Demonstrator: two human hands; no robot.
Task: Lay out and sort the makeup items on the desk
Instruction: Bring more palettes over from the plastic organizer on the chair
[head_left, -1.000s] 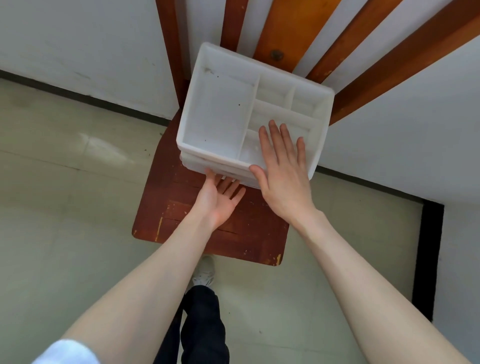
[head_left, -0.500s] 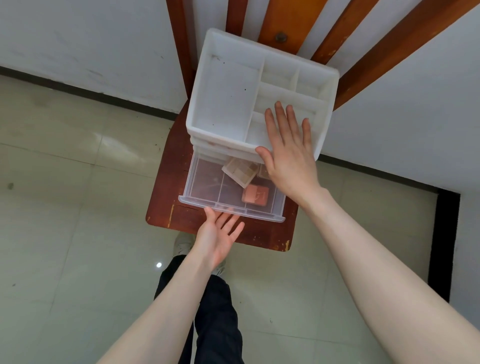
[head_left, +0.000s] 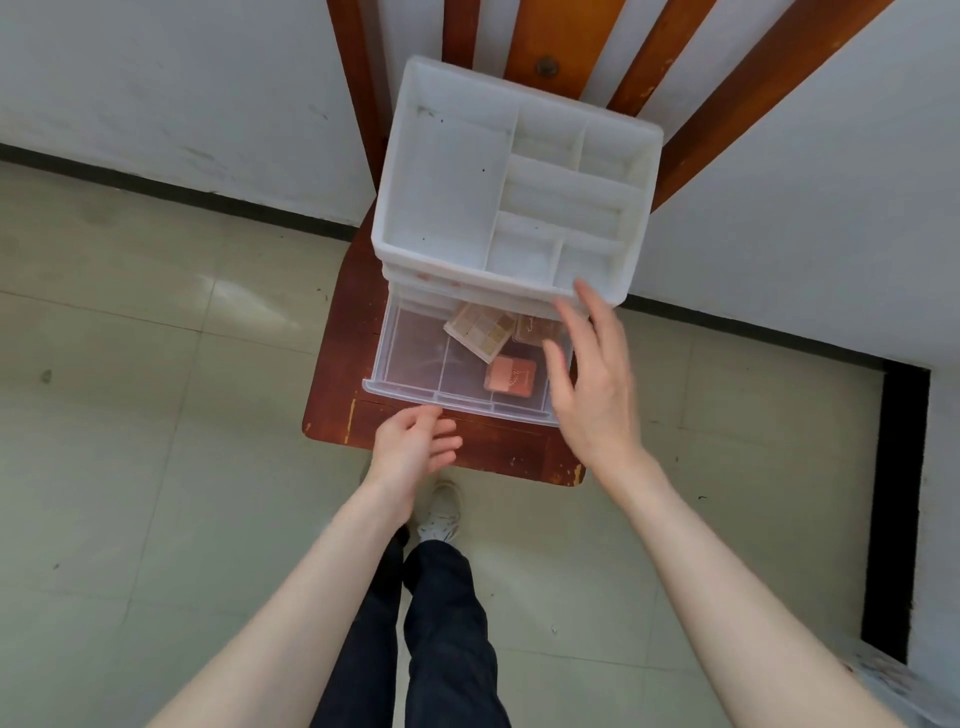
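nearest the camera were two bare forearms, and between them dark trousers (head_left: 447, 623) and a pale shoe (head_left: 441, 512) on the tiled floor (head_left: 130, 441). the left hand (head_left: 413, 449) hung just in front of the drawer (head_left: 415, 387), fingers loosely curled and holding nothing; whether a fingertip touched the drawer's front lip could not be told. the right hand (head_left: 592, 379) hovered over the drawer's right end with fingers spread and relaxed, also holding nothing, its tips near the front right corner of the organizer (head_left: 447, 208).

the clear drawer stood pulled out over a red-brown wooden chair seat (head_left: 337, 395). inside it, right of the middle, lay a small pink compact (head_left: 510, 375) near the front. behind that, tilted at an angle, lay a beige palette (head_left: 480, 330) with a grid of pans, its far edge tucked under the organizer. a third brownish item (head_left: 535, 327) sat just right of the palette, partly hidden by the right hand, too covered to name. the drawer's left part showed only bare plastic.

above the drawer sat the white organizer, its open top divided into one large compartment on the left and several smaller ones on the right. behind it rose the chair's wooden back slats (head_left: 540, 47) against a white wall (head_left: 182, 78) with a dark baseboard (head_left: 156, 187).
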